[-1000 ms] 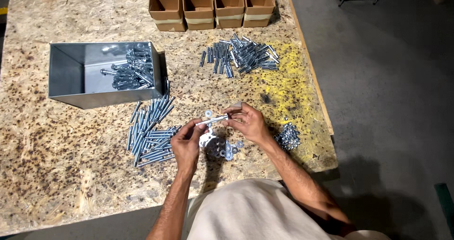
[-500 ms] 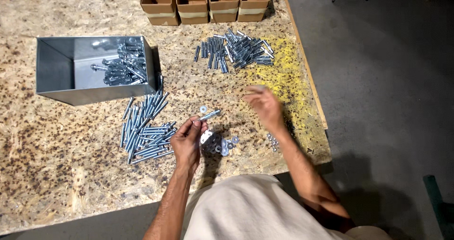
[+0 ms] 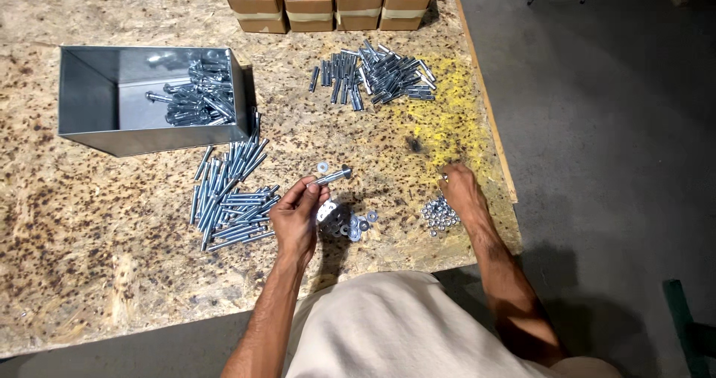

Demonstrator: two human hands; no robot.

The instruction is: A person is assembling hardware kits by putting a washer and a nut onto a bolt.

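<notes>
My left hand (image 3: 297,218) pinches a long silver bolt (image 3: 334,175) by its near end, with the bolt pointing up and right over the chipboard table (image 3: 89,244). A small heap of flat washers (image 3: 349,221) lies just right of that hand. My right hand (image 3: 461,190) is out to the right, fingers curled down onto a little pile of silver nuts (image 3: 438,215); whether it holds one I cannot tell. A heap of loose bolts (image 3: 230,195) lies left of my left hand.
A grey metal bin (image 3: 112,136) with assembled bolts stands at the upper left. Another pile of bolts (image 3: 377,76) lies further back on yellow-stained board. Several open cardboard boxes (image 3: 328,1) line the far edge. The table's right edge (image 3: 485,98) borders grey floor.
My right hand left the bolt held between both hands and swung right and down to the nut pile. My left hand kept the bolt and stayed near the washers.
</notes>
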